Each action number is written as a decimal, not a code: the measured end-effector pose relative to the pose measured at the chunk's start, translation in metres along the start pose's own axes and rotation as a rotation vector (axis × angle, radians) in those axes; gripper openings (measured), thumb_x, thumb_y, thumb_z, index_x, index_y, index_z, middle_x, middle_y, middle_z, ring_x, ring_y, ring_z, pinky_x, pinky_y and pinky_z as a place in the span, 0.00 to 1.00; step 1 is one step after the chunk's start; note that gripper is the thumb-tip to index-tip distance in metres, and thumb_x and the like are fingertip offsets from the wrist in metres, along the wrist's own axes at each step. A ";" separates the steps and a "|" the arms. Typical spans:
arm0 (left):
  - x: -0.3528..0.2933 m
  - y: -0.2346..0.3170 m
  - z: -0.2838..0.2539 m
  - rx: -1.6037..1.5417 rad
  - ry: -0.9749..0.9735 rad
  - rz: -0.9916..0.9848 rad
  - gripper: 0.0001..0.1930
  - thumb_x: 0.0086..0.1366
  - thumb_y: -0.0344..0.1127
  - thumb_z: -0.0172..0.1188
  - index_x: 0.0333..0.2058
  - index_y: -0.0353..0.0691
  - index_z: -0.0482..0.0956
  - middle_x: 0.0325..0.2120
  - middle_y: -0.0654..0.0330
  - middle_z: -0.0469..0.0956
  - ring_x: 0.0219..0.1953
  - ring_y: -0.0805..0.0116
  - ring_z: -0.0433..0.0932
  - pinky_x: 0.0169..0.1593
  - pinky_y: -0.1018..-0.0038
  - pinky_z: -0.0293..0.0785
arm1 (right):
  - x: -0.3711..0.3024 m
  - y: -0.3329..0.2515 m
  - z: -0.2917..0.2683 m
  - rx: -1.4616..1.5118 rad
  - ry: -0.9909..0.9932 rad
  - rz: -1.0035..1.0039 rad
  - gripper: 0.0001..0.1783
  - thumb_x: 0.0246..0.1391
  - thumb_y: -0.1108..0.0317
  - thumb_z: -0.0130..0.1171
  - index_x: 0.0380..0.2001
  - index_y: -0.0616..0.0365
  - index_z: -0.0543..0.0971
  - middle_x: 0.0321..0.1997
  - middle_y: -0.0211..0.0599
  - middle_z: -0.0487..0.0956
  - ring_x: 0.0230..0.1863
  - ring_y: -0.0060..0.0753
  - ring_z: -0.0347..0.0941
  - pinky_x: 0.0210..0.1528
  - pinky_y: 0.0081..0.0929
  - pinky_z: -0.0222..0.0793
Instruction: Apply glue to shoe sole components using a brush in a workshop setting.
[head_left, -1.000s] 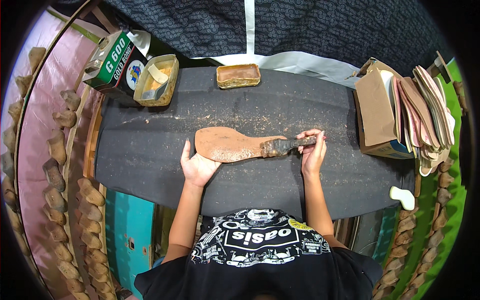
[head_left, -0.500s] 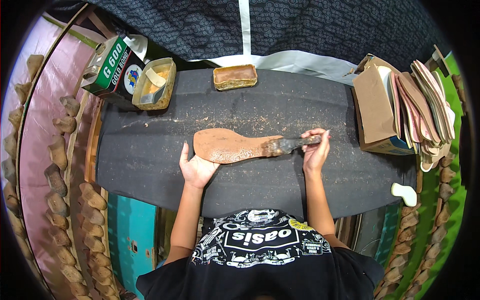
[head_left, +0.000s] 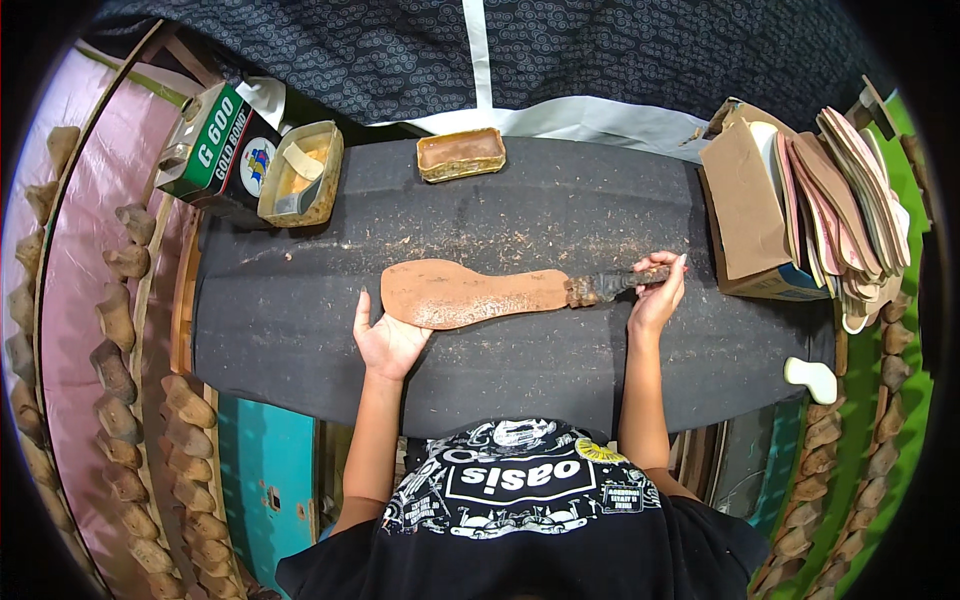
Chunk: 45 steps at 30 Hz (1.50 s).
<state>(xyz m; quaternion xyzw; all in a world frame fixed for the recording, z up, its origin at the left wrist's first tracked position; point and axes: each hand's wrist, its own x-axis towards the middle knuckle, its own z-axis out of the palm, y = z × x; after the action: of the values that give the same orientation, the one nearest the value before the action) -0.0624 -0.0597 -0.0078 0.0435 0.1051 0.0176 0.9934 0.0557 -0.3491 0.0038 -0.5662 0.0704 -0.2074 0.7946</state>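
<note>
From where I stand, the left hand [head_left: 393, 347] lies palm up, thumb spread, fingers hidden beneath the broad end of the brown sole [head_left: 470, 293] over the dark cloth [head_left: 520, 370], apparently supporting it. The right hand [head_left: 655, 300] pinches the brush [head_left: 612, 286], presumably keeping its bristles at the sole's narrow end. White lettering marks the tin [head_left: 218, 155] beyond the sole, leftward.

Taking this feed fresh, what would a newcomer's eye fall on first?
Mid-table, the brown shoe sole resting on the left hand, with a dark, caked brush in the right hand at its narrow end. Then, at right, the cardboard box crammed with sole-shaped sheets, and the rows of shoe lasts flanking both sides.
</note>
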 end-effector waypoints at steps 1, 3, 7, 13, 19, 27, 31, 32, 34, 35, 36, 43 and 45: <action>0.000 0.000 0.001 0.000 0.014 0.006 0.31 0.56 0.55 0.39 0.52 0.38 0.54 0.54 0.53 0.54 0.56 0.58 0.51 0.57 0.61 0.45 | -0.001 -0.001 0.001 -0.001 0.006 -0.002 0.21 0.55 0.51 0.34 0.24 0.57 0.67 0.17 0.34 0.71 0.13 0.15 0.60 0.12 0.10 0.50; 0.000 0.000 0.000 0.002 0.029 0.006 0.31 0.56 0.55 0.39 0.52 0.37 0.54 0.54 0.53 0.54 0.56 0.58 0.51 0.57 0.61 0.45 | -0.008 -0.001 0.006 0.100 -0.032 0.048 0.21 0.55 0.51 0.34 0.24 0.57 0.67 0.17 0.35 0.71 0.15 0.17 0.62 0.12 0.10 0.51; 0.001 0.000 -0.002 0.021 0.031 0.027 0.32 0.56 0.55 0.38 0.52 0.37 0.54 0.54 0.52 0.54 0.56 0.58 0.51 0.57 0.61 0.45 | -0.015 0.004 0.012 0.140 -0.199 0.138 0.20 0.55 0.51 0.33 0.24 0.56 0.66 0.20 0.35 0.70 0.22 0.20 0.67 0.15 0.12 0.54; 0.000 0.000 0.000 0.018 0.003 0.027 0.31 0.57 0.55 0.38 0.52 0.36 0.54 0.54 0.53 0.54 0.57 0.58 0.51 0.58 0.62 0.45 | 0.005 0.004 -0.001 0.017 -0.072 0.057 0.22 0.55 0.51 0.33 0.22 0.57 0.67 0.16 0.34 0.71 0.15 0.17 0.63 0.14 0.11 0.54; -0.002 0.001 0.000 0.026 0.010 0.028 0.32 0.56 0.55 0.38 0.52 0.37 0.54 0.54 0.53 0.54 0.57 0.58 0.51 0.58 0.62 0.44 | 0.002 0.001 0.000 0.136 -0.002 0.100 0.20 0.54 0.50 0.36 0.23 0.54 0.67 0.20 0.33 0.71 0.21 0.19 0.66 0.15 0.12 0.54; -0.004 0.001 0.001 -0.005 -0.006 0.008 0.31 0.56 0.55 0.39 0.52 0.37 0.55 0.53 0.53 0.55 0.57 0.58 0.51 0.58 0.61 0.44 | -0.048 0.004 0.048 0.217 -0.429 0.320 0.19 0.56 0.55 0.33 0.27 0.60 0.67 0.27 0.45 0.73 0.20 0.25 0.69 0.20 0.17 0.66; -0.005 0.002 0.002 -0.013 0.024 0.029 0.31 0.56 0.55 0.39 0.52 0.37 0.55 0.53 0.53 0.55 0.57 0.58 0.51 0.58 0.61 0.44 | -0.044 0.008 0.047 0.181 -0.451 0.338 0.19 0.56 0.55 0.34 0.28 0.60 0.67 0.28 0.46 0.73 0.20 0.26 0.69 0.21 0.16 0.67; -0.005 0.002 0.002 -0.017 0.030 0.029 0.31 0.56 0.55 0.39 0.52 0.38 0.55 0.54 0.53 0.55 0.57 0.58 0.51 0.58 0.61 0.44 | -0.039 0.008 0.042 0.173 -0.435 0.331 0.19 0.56 0.55 0.34 0.28 0.60 0.67 0.28 0.45 0.73 0.19 0.25 0.69 0.21 0.16 0.66; -0.004 0.003 0.001 -0.022 0.024 0.025 0.31 0.56 0.55 0.39 0.52 0.38 0.55 0.54 0.54 0.55 0.57 0.58 0.51 0.58 0.61 0.44 | -0.026 0.007 0.030 0.110 -0.328 0.282 0.20 0.55 0.54 0.36 0.25 0.59 0.67 0.24 0.43 0.74 0.17 0.23 0.67 0.18 0.15 0.64; -0.005 0.003 0.001 -0.023 0.019 0.021 0.31 0.56 0.55 0.39 0.52 0.38 0.55 0.54 0.54 0.55 0.57 0.58 0.51 0.58 0.61 0.43 | -0.019 0.008 0.022 0.081 -0.271 0.247 0.20 0.55 0.53 0.36 0.25 0.59 0.67 0.23 0.42 0.74 0.16 0.22 0.66 0.17 0.15 0.62; -0.004 0.003 0.002 -0.023 0.018 0.017 0.31 0.56 0.55 0.39 0.52 0.38 0.55 0.54 0.54 0.55 0.57 0.58 0.51 0.58 0.61 0.43 | -0.011 0.007 0.014 0.053 -0.207 0.208 0.20 0.55 0.52 0.36 0.24 0.58 0.67 0.22 0.41 0.73 0.15 0.22 0.65 0.15 0.14 0.61; -0.004 0.002 0.002 -0.005 0.008 0.015 0.31 0.56 0.55 0.39 0.52 0.39 0.56 0.54 0.54 0.55 0.56 0.58 0.51 0.58 0.60 0.44 | -0.002 0.000 0.005 0.191 -0.069 0.146 0.20 0.55 0.52 0.35 0.25 0.58 0.67 0.23 0.39 0.71 0.20 0.22 0.65 0.18 0.14 0.59; -0.003 0.002 0.001 -0.003 0.010 0.016 0.31 0.56 0.55 0.39 0.52 0.39 0.56 0.53 0.54 0.55 0.56 0.58 0.52 0.58 0.60 0.44 | -0.013 0.001 0.012 0.240 -0.256 0.195 0.20 0.56 0.54 0.33 0.27 0.59 0.66 0.26 0.41 0.72 0.22 0.24 0.67 0.20 0.16 0.64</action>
<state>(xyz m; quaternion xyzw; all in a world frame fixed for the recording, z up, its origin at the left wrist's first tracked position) -0.0653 -0.0582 -0.0057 0.0428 0.1098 0.0261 0.9927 0.0484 -0.3325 0.0052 -0.4798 -0.0021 -0.0626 0.8752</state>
